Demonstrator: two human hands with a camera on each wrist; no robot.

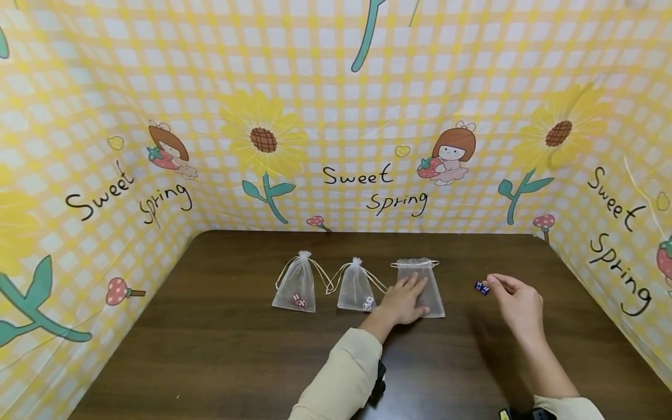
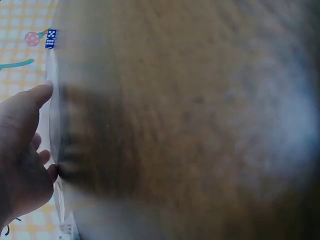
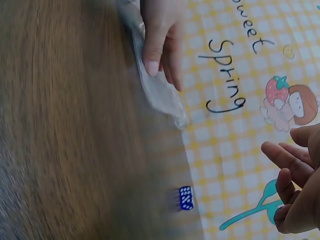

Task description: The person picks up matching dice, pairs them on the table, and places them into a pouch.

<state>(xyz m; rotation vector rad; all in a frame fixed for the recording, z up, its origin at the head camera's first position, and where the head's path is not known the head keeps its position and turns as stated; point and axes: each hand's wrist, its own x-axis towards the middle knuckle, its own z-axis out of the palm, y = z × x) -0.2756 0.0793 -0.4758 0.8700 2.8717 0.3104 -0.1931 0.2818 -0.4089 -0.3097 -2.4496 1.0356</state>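
The left hand (image 1: 404, 300) lies flat, fingers straight, on an empty mesh pouch (image 1: 427, 286) on the dark wooden counter (image 1: 220, 350). The right hand (image 1: 517, 300) hovers with fingers loosely apart, holding nothing, just beside a blue die (image 1: 481, 287). Two tied pouches (image 1: 298, 286) sit left, each holding a die.

Table (image 1: 220, 350): dark brown wood grain, matt, faint sheen. Three pouches: sheer white organza cloth, translucent, with thin cord drawstrings; the pouch at 3 o'clock (image 1: 427, 280) lies flat under the left hand (image 1: 404, 300). Blue die (image 1: 481, 287): glossy plastic. Backdrop (image 1: 336, 87): smooth printed sheet, slightly creased. Sleeve (image 1: 343, 379): matt cream cloth.
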